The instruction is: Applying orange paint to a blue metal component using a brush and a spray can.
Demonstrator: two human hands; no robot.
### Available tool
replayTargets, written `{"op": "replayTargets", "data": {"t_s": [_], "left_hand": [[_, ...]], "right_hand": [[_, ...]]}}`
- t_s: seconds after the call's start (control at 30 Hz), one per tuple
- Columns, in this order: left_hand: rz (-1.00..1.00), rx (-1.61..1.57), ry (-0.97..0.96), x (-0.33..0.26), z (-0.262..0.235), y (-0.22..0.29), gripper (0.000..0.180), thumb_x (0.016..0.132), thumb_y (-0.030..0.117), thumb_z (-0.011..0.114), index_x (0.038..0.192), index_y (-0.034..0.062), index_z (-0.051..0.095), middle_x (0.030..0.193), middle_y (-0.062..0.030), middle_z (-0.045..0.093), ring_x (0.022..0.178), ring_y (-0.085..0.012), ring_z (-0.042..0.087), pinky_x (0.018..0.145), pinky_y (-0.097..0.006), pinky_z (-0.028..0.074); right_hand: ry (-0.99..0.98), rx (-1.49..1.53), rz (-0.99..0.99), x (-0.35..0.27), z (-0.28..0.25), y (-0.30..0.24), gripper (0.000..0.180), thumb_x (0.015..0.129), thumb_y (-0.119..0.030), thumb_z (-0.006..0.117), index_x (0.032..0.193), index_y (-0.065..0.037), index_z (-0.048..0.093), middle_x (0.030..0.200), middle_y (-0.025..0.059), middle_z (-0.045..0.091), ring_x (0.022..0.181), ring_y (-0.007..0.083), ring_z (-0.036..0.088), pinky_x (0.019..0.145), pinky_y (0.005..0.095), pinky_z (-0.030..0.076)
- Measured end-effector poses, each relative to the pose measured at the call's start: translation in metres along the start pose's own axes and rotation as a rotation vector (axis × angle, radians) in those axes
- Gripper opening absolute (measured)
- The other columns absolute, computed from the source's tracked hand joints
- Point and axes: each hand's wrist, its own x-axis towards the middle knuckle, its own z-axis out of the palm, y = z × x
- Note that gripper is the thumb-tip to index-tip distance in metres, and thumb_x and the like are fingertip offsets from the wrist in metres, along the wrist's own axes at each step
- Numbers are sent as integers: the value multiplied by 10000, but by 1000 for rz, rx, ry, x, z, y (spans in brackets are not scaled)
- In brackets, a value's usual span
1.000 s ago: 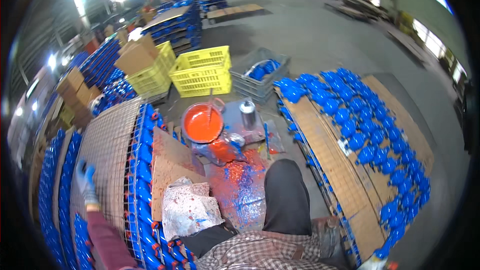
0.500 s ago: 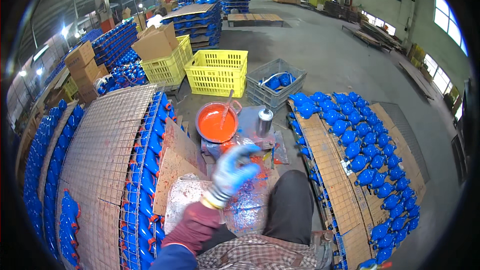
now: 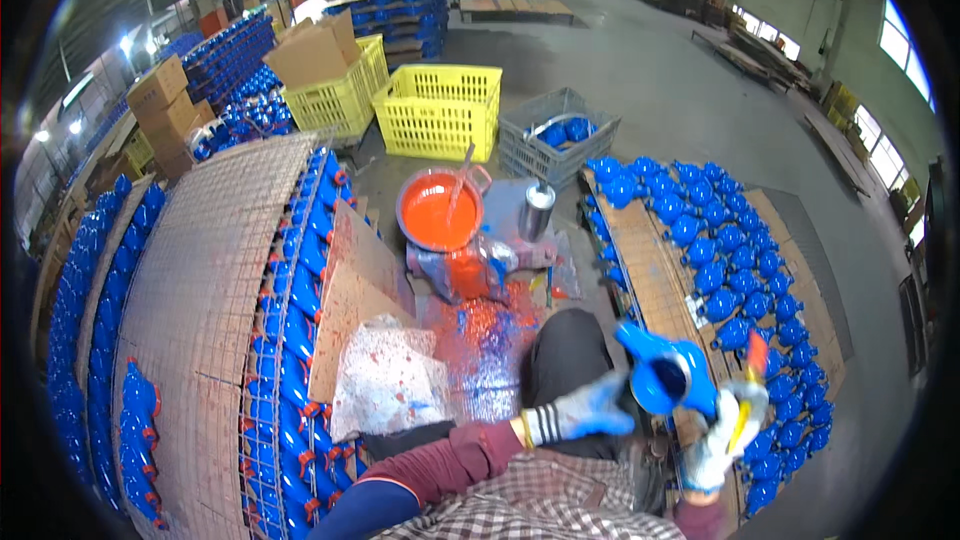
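My left hand (image 3: 582,412), in a white glove with blue-stained fingers, reaches right with its fingers stretched out. Their tips are beside a blue hollow casting (image 3: 668,380) with a round dark opening. The casting is above the near edge of the right-hand stack, its right end meeting my right hand (image 3: 715,448). That gloved hand is closed round a paintbrush (image 3: 745,418) with a yellow handle, its red-orange tip pointing up. Whether the right fingers also grip the casting, I cannot tell.
Ahead stands a pan of orange-red paint (image 3: 438,212) with a stick in it, next to a metal can (image 3: 536,212). Blue castings (image 3: 735,275) cover cardboard at right. A mesh-topped stack (image 3: 215,270) fills the left. Yellow crates (image 3: 437,115) and a grey crate (image 3: 550,150) stand beyond.
My left hand has swung from near the paint pan down and right to the casting. My right hand has come into view with the paintbrush, and the casting now appears raised between the hands.
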Motion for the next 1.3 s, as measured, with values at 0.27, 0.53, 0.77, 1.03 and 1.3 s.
{"op": "replayTargets", "data": {"t_s": [0.27, 0.53, 0.77, 1.03, 1.3], "left_hand": [[843, -555, 317, -76, -49, 71, 941, 640, 86, 751, 1463, 90, 296, 1395, -100, 461, 1285, -294, 463, 1087, -456, 380], [963, -663, 317, -144, -143, 88, 1075, 715, 579, 747, 1517, 190, 146, 1411, -220, 421, 1180, -499, 497, 934, -619, 467], [950, -739, 742, -161, -167, 68, 861, 803, 672, 563, 1426, 114, 360, 1350, -150, 491, 1198, -336, 529, 963, -513, 477], [998, -687, 791, -173, -171, 73, 767, 788, 462, 681, 1400, 96, 396, 1333, -126, 506, 1202, -301, 515, 1028, -491, 415], [999, -682, 726, -172, -176, 74, 850, 811, 644, 588, 1393, 60, 383, 1288, -173, 539, 1097, -330, 581, 886, -466, 514]], "right_hand": [[-397, 920, 664, -45, 155, -75, 133, 947, -113, 533, 1056, -142, 463, 995, 65, 558, 616, 112, 550, 447, 191, 411], [-686, 722, 343, -62, 226, -41, 350, 980, -268, 523, 1264, -80, 442, 1037, 183, 628, 615, 153, 606, 481, 214, 449], [-515, 393, 451, -3, 363, 34, 433, 995, -428, 431, 1183, -85, 617, 821, -16, 576, 581, 28, 473, 509, 179, 366], [-777, 362, 375, -2, 475, 97, 215, 933, -225, 602, 1034, -38, 634, 754, -5, 612, 569, 63, 524, 509, 223, 410], [-818, -215, -161, 11, 494, 105, 475, 866, -478, 628, 919, -11, 699, 796, 155, 681, 660, 254, 654, 654, 384, 497]]}}
